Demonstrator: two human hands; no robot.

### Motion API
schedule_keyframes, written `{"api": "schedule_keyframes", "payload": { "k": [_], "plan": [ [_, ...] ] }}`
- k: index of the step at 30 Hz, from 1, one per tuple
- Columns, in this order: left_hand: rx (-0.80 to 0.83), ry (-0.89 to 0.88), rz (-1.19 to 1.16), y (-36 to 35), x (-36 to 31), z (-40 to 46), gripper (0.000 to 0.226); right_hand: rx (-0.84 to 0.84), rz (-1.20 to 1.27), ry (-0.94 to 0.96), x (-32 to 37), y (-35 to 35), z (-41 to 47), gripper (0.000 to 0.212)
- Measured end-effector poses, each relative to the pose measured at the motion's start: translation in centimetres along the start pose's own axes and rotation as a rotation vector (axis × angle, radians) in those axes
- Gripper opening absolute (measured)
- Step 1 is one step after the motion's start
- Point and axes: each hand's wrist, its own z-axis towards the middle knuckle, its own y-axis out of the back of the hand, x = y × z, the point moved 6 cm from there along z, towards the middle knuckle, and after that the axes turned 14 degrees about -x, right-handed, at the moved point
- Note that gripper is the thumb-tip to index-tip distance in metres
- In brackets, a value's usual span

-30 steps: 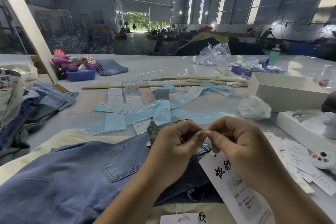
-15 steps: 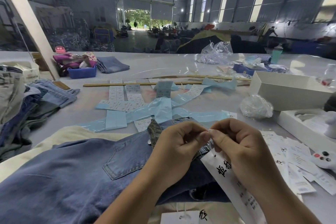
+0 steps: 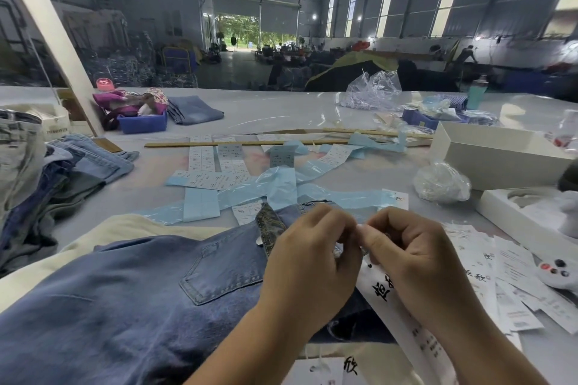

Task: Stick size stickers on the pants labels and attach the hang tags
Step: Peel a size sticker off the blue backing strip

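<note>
The fingers of the left hand (image 3: 308,255) and right hand (image 3: 413,255) are curled, tips pinched together over the jeans (image 3: 140,300). What they pinch is hidden. A white hang tag (image 3: 383,286) lies under the right hand.

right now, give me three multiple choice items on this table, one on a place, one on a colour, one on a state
1. Where is the blue plastic bin?
A. far left of the table
B. under the hands
C. inside the white box

2. What colour are the backing strips beyond the jeans?
A. red
B. light blue
C. black

3. What are the two hands doing?
A. lying flat and open
B. pinching together at the top of the hang tag
C. lifting the ruler

Answers:
1. A, it sits far left beside folded denim.
2. B, the strips are pale blue.
3. B, the left hand and right hand meet fingertip to fingertip above the tag.
</note>
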Motion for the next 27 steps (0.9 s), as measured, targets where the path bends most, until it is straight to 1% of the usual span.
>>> {"api": "schedule_keyframes", "payload": {
  "k": [3,6,8,10,13,15,17,21,24,25,27],
  "plan": [
    [-0.015,-0.102,0.02,0.1,-0.6,-0.1,0.021,0.008,0.075,-0.075,-0.4,0.1,0.1,0.027],
    [0.024,-0.103,-0.03,-0.1,-0.7,-0.1,0.024,0.049,0.122,-0.181,-1.6,0.3,0.2,0.029],
    [0.046,-0.074,-0.048,-0.3,-0.5,-0.1,0.023,0.077,0.154,-0.232,-2.1,0.3,0.2,0.027],
    [0.057,0.012,-0.109,-0.3,0.0,0.0,0.019,0.092,0.189,-0.249,-2.3,0.2,0.2,0.023],
    [0.068,0.199,-0.24,-0.2,1.1,0.0,0.006,0.097,0.258,-0.24,-2.6,0.2,0.1,0.022],
    [0.094,0.315,-0.305,-0.4,1.8,-0.3,0.013,0.09,0.254,-0.217,-2.7,0.3,0.0,0.021],
    [0.124,0.397,-0.389,-0.5,2.1,-0.3,0.013,0.073,0.258,-0.205,-2.8,0.3,-0.1,0.019],
    [0.165,0.518,-0.55,-0.6,2.5,-0.2,0.016,0.042,0.3,-0.214,-3.2,0.3,-0.1,0.017],
    [0.184,0.476,-0.508,-0.5,2.4,-0.2,0.026,0.031,0.306,-0.204,-3.2,0.3,-0.1,0.017],
    [0.194,0.439,-0.465,-0.6,2.3,-0.2,0.025,0.025,0.311,-0.199,-3.2,0.3,-0.1,0.017],
    [0.201,0.359,-0.37,-0.7,1.9,-0.4,0.016,0.007,0.328,-0.192,-3.1,0.3,-0.2,0.018]
  ]
}}
